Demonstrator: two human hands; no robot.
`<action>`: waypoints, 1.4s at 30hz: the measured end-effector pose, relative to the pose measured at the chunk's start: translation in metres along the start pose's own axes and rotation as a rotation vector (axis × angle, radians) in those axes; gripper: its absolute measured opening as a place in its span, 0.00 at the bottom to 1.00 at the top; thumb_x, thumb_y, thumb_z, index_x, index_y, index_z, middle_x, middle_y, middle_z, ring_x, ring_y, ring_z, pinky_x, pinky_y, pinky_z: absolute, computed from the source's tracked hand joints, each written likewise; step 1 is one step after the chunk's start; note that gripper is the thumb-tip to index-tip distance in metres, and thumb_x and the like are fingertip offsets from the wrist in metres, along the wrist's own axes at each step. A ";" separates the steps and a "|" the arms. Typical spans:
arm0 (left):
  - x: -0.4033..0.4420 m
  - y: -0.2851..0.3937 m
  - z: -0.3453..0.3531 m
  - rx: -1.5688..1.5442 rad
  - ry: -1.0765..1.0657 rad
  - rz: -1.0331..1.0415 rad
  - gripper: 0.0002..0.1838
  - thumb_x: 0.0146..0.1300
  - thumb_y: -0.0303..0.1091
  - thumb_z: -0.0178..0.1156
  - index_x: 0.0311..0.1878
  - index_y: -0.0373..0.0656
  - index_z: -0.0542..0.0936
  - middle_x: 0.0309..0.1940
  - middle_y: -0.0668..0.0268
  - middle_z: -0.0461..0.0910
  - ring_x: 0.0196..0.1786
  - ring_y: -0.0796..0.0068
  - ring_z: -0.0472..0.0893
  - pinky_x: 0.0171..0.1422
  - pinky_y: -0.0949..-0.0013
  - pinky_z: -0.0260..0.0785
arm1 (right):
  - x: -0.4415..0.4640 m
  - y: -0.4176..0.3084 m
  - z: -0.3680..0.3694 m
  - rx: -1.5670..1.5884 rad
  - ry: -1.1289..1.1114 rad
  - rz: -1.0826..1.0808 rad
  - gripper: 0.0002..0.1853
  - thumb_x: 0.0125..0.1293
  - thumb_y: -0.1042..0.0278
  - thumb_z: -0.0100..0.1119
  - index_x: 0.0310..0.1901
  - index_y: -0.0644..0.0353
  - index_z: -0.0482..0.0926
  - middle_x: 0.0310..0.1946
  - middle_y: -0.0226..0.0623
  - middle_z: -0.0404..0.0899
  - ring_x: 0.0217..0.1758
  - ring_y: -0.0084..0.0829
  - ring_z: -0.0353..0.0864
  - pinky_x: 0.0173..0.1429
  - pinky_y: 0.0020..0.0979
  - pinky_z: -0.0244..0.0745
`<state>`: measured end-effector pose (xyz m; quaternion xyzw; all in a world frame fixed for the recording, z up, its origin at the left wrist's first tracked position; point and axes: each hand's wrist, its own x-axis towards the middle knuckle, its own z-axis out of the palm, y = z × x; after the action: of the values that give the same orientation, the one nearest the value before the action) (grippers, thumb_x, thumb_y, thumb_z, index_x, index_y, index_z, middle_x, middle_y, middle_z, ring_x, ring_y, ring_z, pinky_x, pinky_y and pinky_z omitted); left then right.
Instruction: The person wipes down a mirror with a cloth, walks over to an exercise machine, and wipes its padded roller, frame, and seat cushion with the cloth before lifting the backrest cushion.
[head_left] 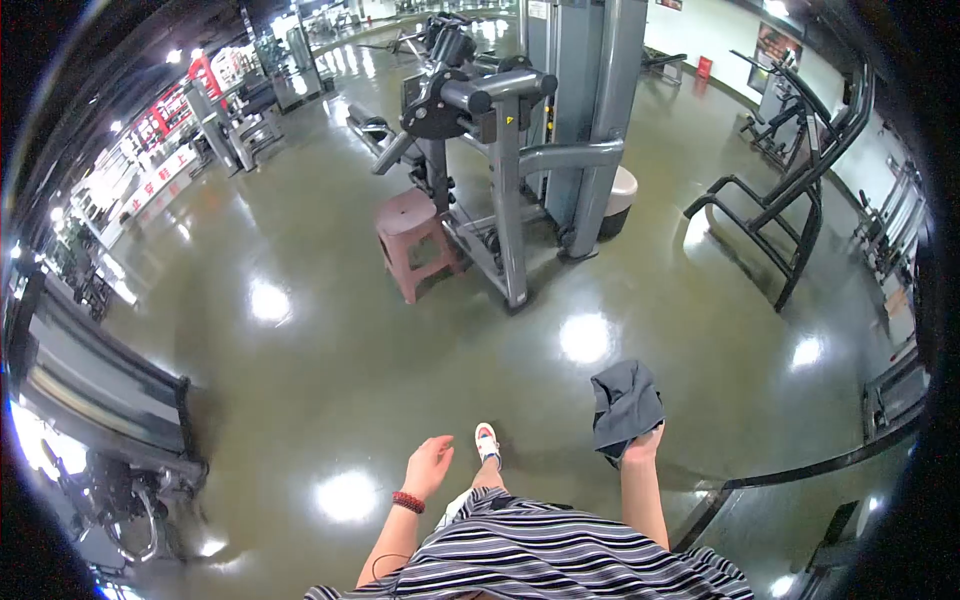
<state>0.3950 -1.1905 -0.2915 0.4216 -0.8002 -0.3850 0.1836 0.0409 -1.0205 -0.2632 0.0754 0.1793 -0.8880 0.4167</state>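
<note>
A dark grey cloth (pixel 627 405) is bunched up in my right hand (pixel 643 446), out in front of me to the right. Its folds cover most of the fingers. My left hand (pixel 430 467) hangs low at the other side, with a red bead bracelet (pixel 408 501) round the wrist. Nothing shows in that hand, and its fingers are loosely bent and apart from any object. Below me, one white shoe (pixel 487 441) steps forward on the shiny green floor (pixel 300 400).
Ahead stands a grey weight machine (pixel 509 200) with a pinkish-brown plastic stool (pixel 408 240) beside it. A white-and-black bin (pixel 618 203) is behind the machine. A black-framed machine (pixel 800 190) stands at right. Other equipment (pixel 110 400) is close on the left.
</note>
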 end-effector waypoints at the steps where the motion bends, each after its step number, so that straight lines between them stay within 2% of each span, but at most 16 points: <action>1: 0.021 -0.001 0.000 0.003 -0.017 0.002 0.14 0.65 0.34 0.58 0.53 0.42 0.78 0.45 0.57 0.81 0.46 0.62 0.82 0.50 0.62 0.74 | 0.011 0.003 0.001 -0.097 -0.059 -0.085 0.22 0.71 0.53 0.42 0.57 0.59 0.75 0.56 0.39 0.78 0.57 0.42 0.76 0.64 0.44 0.70; 4: 0.088 0.006 -0.005 0.005 -0.039 0.027 0.14 0.65 0.35 0.57 0.52 0.42 0.78 0.44 0.57 0.81 0.45 0.61 0.82 0.50 0.62 0.74 | 0.055 0.011 0.031 -0.240 -0.114 -0.226 0.21 0.71 0.55 0.43 0.57 0.59 0.75 0.56 0.39 0.78 0.57 0.42 0.76 0.64 0.43 0.70; 6: 0.133 0.011 -0.014 0.002 -0.026 0.060 0.14 0.65 0.35 0.57 0.52 0.41 0.78 0.44 0.57 0.81 0.45 0.61 0.82 0.50 0.61 0.74 | 0.086 0.015 0.075 -0.127 0.021 -0.157 0.21 0.70 0.55 0.43 0.57 0.59 0.75 0.56 0.38 0.78 0.57 0.41 0.76 0.64 0.42 0.70; 9: 0.186 0.015 -0.031 0.026 0.005 0.101 0.14 0.64 0.33 0.59 0.52 0.41 0.79 0.43 0.58 0.81 0.45 0.63 0.82 0.49 0.64 0.74 | 0.134 0.019 0.108 -0.077 0.029 -0.122 0.22 0.70 0.54 0.44 0.57 0.58 0.75 0.56 0.39 0.77 0.57 0.41 0.76 0.64 0.42 0.70; 12: 0.235 0.015 -0.042 0.047 -0.022 0.114 0.14 0.64 0.33 0.58 0.52 0.41 0.79 0.43 0.57 0.81 0.44 0.63 0.82 0.49 0.64 0.74 | 0.166 0.032 0.141 -0.152 0.093 -0.181 0.22 0.69 0.54 0.46 0.57 0.58 0.75 0.56 0.38 0.78 0.57 0.41 0.76 0.64 0.42 0.70; 13: 0.247 0.014 -0.041 0.045 -0.042 0.128 0.14 0.64 0.33 0.58 0.52 0.41 0.78 0.43 0.57 0.81 0.45 0.62 0.82 0.50 0.63 0.74 | 0.174 0.035 0.143 -0.196 0.131 -0.217 0.22 0.69 0.53 0.48 0.58 0.58 0.75 0.56 0.38 0.77 0.57 0.41 0.76 0.64 0.41 0.70; 16: 0.280 0.011 -0.043 0.051 -0.097 0.166 0.15 0.64 0.35 0.57 0.52 0.41 0.78 0.43 0.57 0.81 0.45 0.61 0.82 0.51 0.61 0.73 | 0.212 0.037 0.099 -0.185 0.034 -0.219 0.23 0.68 0.53 0.49 0.58 0.59 0.75 0.56 0.37 0.78 0.57 0.41 0.76 0.65 0.42 0.69; 19: 0.304 0.015 -0.035 0.061 -0.138 0.182 0.15 0.65 0.36 0.57 0.53 0.42 0.78 0.44 0.57 0.81 0.45 0.60 0.82 0.51 0.61 0.73 | 0.220 0.042 0.107 -0.060 0.212 -0.176 0.23 0.68 0.53 0.50 0.58 0.59 0.75 0.56 0.39 0.77 0.56 0.42 0.76 0.64 0.43 0.69; 22: 0.326 0.015 -0.026 0.060 -0.195 0.131 0.16 0.65 0.37 0.56 0.53 0.42 0.78 0.46 0.57 0.80 0.45 0.60 0.82 0.51 0.61 0.73 | 0.243 0.041 0.107 -0.045 0.181 -0.160 0.23 0.67 0.53 0.50 0.58 0.60 0.75 0.56 0.40 0.77 0.58 0.43 0.75 0.65 0.44 0.69; 28: 0.373 0.035 -0.012 0.064 -0.104 0.091 0.16 0.66 0.36 0.55 0.53 0.41 0.78 0.47 0.56 0.80 0.45 0.59 0.82 0.51 0.61 0.74 | 0.338 0.015 0.105 -0.089 0.120 -0.032 0.24 0.67 0.53 0.49 0.58 0.60 0.75 0.57 0.40 0.77 0.59 0.43 0.74 0.67 0.44 0.66; 34: 0.422 0.058 0.006 -0.051 0.021 -0.020 0.16 0.65 0.35 0.57 0.54 0.41 0.78 0.46 0.56 0.80 0.45 0.61 0.82 0.51 0.63 0.75 | 0.436 0.035 0.164 -0.164 -0.038 0.286 0.22 0.66 0.53 0.51 0.54 0.59 0.77 0.53 0.40 0.80 0.55 0.43 0.77 0.64 0.44 0.69; 36: 0.432 0.065 0.007 -0.151 0.051 -0.043 0.16 0.66 0.34 0.57 0.54 0.40 0.78 0.45 0.57 0.81 0.46 0.64 0.83 0.51 0.66 0.75 | 0.441 0.053 0.198 -0.305 0.023 0.386 0.23 0.65 0.52 0.52 0.54 0.59 0.78 0.52 0.39 0.80 0.54 0.43 0.77 0.63 0.45 0.69; 37: 0.437 0.066 0.006 -0.201 0.069 -0.052 0.15 0.67 0.34 0.57 0.55 0.40 0.78 0.45 0.57 0.81 0.46 0.66 0.83 0.51 0.67 0.75 | 0.457 0.065 0.192 -0.289 -0.030 0.486 0.23 0.64 0.52 0.53 0.54 0.59 0.78 0.51 0.40 0.80 0.54 0.44 0.78 0.63 0.45 0.70; 38: 0.441 0.064 0.005 -0.341 0.083 -0.110 0.15 0.68 0.34 0.56 0.55 0.40 0.77 0.45 0.58 0.81 0.46 0.68 0.83 0.52 0.68 0.75 | 0.466 0.080 0.196 -0.325 -0.017 0.581 0.22 0.62 0.52 0.55 0.52 0.58 0.79 0.51 0.40 0.81 0.54 0.44 0.78 0.63 0.45 0.70; 40: 0.447 0.056 0.002 -0.624 0.107 -0.214 0.15 0.69 0.34 0.55 0.56 0.39 0.77 0.46 0.60 0.81 0.46 0.71 0.82 0.52 0.70 0.74 | 0.479 0.121 0.202 -0.437 0.002 0.617 0.21 0.60 0.53 0.58 0.51 0.57 0.80 0.50 0.40 0.82 0.54 0.44 0.78 0.63 0.46 0.70; 42: 0.449 0.048 -0.009 -0.842 0.147 -0.269 0.18 0.72 0.35 0.53 0.61 0.39 0.73 0.48 0.62 0.80 0.48 0.73 0.81 0.53 0.71 0.73 | 0.482 0.160 0.210 -0.392 0.080 0.769 0.20 0.58 0.55 0.60 0.49 0.56 0.81 0.50 0.40 0.82 0.53 0.45 0.78 0.63 0.48 0.71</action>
<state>0.1153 -1.5443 -0.2629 0.4366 -0.4967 -0.6666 0.3439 -0.1423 -1.5389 -0.2465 0.0907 0.3193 -0.6136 0.7165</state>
